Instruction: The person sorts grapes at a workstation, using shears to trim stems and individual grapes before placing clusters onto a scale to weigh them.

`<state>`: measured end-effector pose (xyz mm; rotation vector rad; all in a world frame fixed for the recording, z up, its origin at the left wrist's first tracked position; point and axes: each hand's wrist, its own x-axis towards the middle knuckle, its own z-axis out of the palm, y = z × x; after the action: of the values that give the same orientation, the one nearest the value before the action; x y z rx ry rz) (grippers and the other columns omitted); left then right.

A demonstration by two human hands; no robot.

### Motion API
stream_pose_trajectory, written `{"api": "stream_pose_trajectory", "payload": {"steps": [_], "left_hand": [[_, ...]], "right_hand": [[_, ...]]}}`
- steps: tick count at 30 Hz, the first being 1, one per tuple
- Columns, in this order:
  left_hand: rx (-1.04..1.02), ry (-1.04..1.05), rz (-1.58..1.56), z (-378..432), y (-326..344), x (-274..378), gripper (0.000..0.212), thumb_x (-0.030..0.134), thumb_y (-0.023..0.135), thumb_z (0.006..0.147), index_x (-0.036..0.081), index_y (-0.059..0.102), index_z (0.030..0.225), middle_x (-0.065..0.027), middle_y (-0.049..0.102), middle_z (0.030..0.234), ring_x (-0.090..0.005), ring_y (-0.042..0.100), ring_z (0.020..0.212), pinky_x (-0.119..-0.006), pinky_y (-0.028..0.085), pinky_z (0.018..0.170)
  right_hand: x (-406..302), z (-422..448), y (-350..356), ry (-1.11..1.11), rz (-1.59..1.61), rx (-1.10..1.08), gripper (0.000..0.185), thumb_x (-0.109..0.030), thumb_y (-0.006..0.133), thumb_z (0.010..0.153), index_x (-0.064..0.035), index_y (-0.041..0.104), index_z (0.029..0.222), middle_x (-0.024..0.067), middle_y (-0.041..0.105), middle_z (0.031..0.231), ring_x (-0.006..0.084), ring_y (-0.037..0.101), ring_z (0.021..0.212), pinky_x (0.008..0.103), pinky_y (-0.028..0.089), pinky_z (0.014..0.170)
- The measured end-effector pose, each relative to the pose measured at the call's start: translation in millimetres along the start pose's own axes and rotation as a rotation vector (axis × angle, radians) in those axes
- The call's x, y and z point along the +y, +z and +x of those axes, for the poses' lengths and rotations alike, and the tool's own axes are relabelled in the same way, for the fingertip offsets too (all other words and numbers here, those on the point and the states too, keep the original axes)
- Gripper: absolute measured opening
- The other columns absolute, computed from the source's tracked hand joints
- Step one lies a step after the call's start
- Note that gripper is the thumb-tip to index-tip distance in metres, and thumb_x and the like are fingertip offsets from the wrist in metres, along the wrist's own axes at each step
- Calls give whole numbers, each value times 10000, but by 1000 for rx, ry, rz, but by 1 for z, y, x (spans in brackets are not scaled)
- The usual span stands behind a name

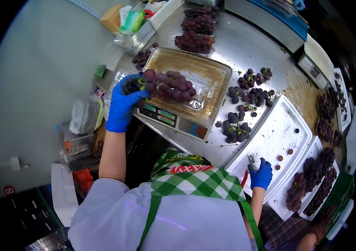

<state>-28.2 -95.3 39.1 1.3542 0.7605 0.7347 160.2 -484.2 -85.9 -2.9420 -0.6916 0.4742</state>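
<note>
My left hand [126, 97], in a blue glove, holds a bunch of dark red grapes [176, 86] by its stem end. The bunch is over a clear plastic tray [200, 91] on the pan of a digital scale [165, 61]. In a blue glove too, my right hand [261, 174] is at a white foam tray [268, 138], closed around small snips [252, 160] whose blades point away from me; a red handle [244, 179] shows beside it. A few loose grapes [279, 158] lie in the foam tray. Small grape clusters [237, 130] lie between scale and tray.
Packed grapes [195, 42] stand behind the scale. More bunches fill white trays [283, 208] at the right, near another person's arm [306, 242]. A second scale [314, 70] is at the far right. Stacked clear trays [135, 37] and a green wipes pack [134, 22] are at the back left.
</note>
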Motion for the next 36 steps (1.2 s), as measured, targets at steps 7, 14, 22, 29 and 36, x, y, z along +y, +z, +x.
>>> {"api": "stream_pose_trajectory", "payload": {"steps": [7, 14, 22, 29, 36], "left_hand": [[122, -6, 58, 10, -42, -6, 356, -1, 635, 662, -2, 525, 1000, -55, 576, 855, -111, 543, 763, -226, 437, 678], [78, -140, -7, 31, -64, -27, 361, 5, 642, 656, 5, 534, 1000, -48, 579, 869, -112, 544, 774, -238, 436, 709], [26, -280, -128, 51, -77, -50, 392, -14, 640, 662, -4, 510, 1031, -46, 571, 845, -105, 547, 719, -214, 445, 610], [-85, -360, -201, 62, -82, -61, 404, -14, 637, 688, 34, 510, 1069, -8, 482, 787, -66, 472, 637, -182, 401, 489], [-117, -197, -178, 68, -82, -72, 429, -17, 649, 663, 24, 497, 1062, -36, 543, 899, -91, 515, 786, -203, 441, 604]], "right_hand": [[-138, 61, -93, -489, 568, 107, 170, -90, 614, 709, -54, 601, 875, 107, 551, 781, 246, 563, 696, 296, 435, 619], [-281, 149, -106, -445, 663, -592, 259, -169, 602, 717, 18, 623, 895, 61, 619, 749, 95, 522, 604, 232, 421, 563], [-335, 185, -87, -377, 400, -907, 228, -118, 604, 685, 30, 623, 858, 80, 592, 664, 107, 517, 518, 244, 415, 486], [-350, 197, -72, -419, 227, -1077, 271, -179, 611, 678, 23, 625, 859, 80, 595, 655, 112, 532, 521, 256, 425, 499], [-363, 194, -80, -529, 49, -1194, 244, -197, 541, 715, 16, 619, 807, 118, 602, 672, 167, 569, 564, 292, 447, 549]]}}
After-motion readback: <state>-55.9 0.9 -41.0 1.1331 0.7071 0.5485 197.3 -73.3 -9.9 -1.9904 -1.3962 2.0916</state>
